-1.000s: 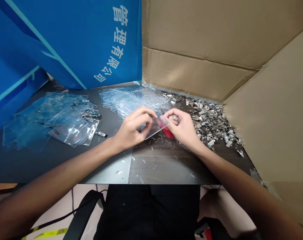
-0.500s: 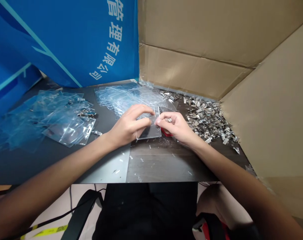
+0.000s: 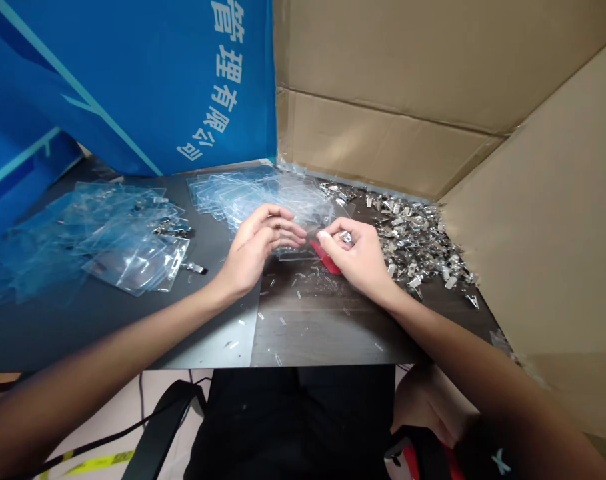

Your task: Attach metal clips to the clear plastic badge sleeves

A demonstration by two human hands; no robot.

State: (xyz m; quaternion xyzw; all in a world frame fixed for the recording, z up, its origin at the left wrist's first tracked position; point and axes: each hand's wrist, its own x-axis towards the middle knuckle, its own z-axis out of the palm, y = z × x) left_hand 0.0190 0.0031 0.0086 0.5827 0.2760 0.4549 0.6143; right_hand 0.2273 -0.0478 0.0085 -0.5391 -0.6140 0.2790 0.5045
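My left hand (image 3: 260, 250) is over the middle of the table, fingers stretched out and nothing visibly gripped. Just beyond and below its fingertips lies a clear plastic badge holder (image 3: 299, 254), partly hidden by the fingers. Opposite it, my right hand (image 3: 360, 257) is closed, thumb against the index finger, with a silver badge clip (image 3: 346, 237) tucked in its curled fingers. Whether the thumb and index pinch anything else is too small to tell. Under the right hand a red object (image 3: 327, 259) shows in part; its kind is hidden.
Clear badge holders (image 3: 253, 190) are heaped at the back. Left of them spreads a pile of holders with clips (image 3: 133, 247). Loose metal clips (image 3: 417, 243) cover the table's right side. Small clear plastic bits (image 3: 283, 321) are scattered in front. Cardboard (image 3: 383, 133) and a blue panel (image 3: 183, 80) stand behind.
The badge holder that stood tilted between both hands is now lower and flatter. My left fingers have come off it and straightened. More of the clip in my right hand shows.
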